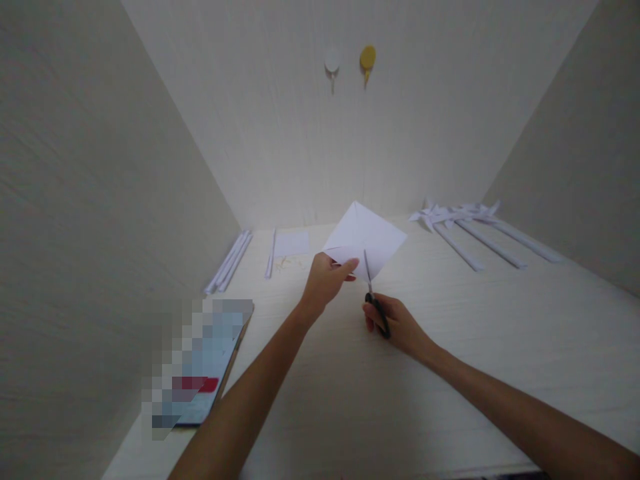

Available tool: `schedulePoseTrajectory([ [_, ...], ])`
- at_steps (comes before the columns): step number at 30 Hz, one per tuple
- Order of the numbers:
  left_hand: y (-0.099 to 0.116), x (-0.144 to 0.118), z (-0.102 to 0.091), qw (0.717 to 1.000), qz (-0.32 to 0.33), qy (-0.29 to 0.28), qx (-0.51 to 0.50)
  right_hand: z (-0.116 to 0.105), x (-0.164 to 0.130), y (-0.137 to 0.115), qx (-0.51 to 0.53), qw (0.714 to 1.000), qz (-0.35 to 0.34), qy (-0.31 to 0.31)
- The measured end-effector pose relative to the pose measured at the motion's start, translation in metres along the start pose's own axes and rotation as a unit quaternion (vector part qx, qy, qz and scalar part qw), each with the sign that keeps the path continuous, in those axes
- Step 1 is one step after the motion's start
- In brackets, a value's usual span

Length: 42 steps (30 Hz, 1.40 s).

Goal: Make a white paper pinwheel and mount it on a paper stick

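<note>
Holding a white paper square [367, 239] by its near corner, the left hand [325, 280] pinches it between thumb and fingers, lifted above the table [500, 347] and tilted like a diamond, one diagonal running away from the person. The right hand [397, 325] grips black-handled scissors [375, 297], fingers closed through the loops, blades pointing up and away with the tips at the paper's lower edge, just right of the left thumb. Both hands sit close together at centre. Rolled paper sticks [230, 261] lie far left; finished paper pinwheels [465, 220] lie far right. A blurred flat item [200, 367] rests near left.
</note>
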<state>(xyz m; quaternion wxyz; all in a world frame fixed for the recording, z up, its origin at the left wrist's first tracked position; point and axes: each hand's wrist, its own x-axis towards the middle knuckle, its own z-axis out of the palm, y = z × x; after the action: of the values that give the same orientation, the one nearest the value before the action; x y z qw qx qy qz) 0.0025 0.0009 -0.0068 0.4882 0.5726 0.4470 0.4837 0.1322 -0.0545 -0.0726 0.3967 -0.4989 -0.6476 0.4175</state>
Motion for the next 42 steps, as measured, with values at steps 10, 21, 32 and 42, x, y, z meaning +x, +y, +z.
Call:
schedulePoseTrajectory([
  [10, -0.0012, 0.0002, -0.0007, 1.000, -0.001, -0.005, 0.005, 0.0005, 0.0007, -0.0001, 0.005, 1.000, 0.008, -0.003],
  [21, -0.0028, 0.0008, -0.0009, 1.000, 0.000, -0.004, 0.017, -0.0001, 0.0002, 0.0002, 0.017, 1.000, 0.019, -0.008],
  [32, -0.0034, 0.0015, -0.0009, 1.000, 0.001, 0.002, 0.017, 0.0000, 0.0012, 0.0021, 0.018, 1.000, 0.022, -0.012],
  [42, -0.0045, 0.0019, -0.0016, 1.000, -0.002, 0.001, 0.009, -0.0005, 0.0020, 0.0029, -0.005, 1.000, 0.013, -0.006],
])
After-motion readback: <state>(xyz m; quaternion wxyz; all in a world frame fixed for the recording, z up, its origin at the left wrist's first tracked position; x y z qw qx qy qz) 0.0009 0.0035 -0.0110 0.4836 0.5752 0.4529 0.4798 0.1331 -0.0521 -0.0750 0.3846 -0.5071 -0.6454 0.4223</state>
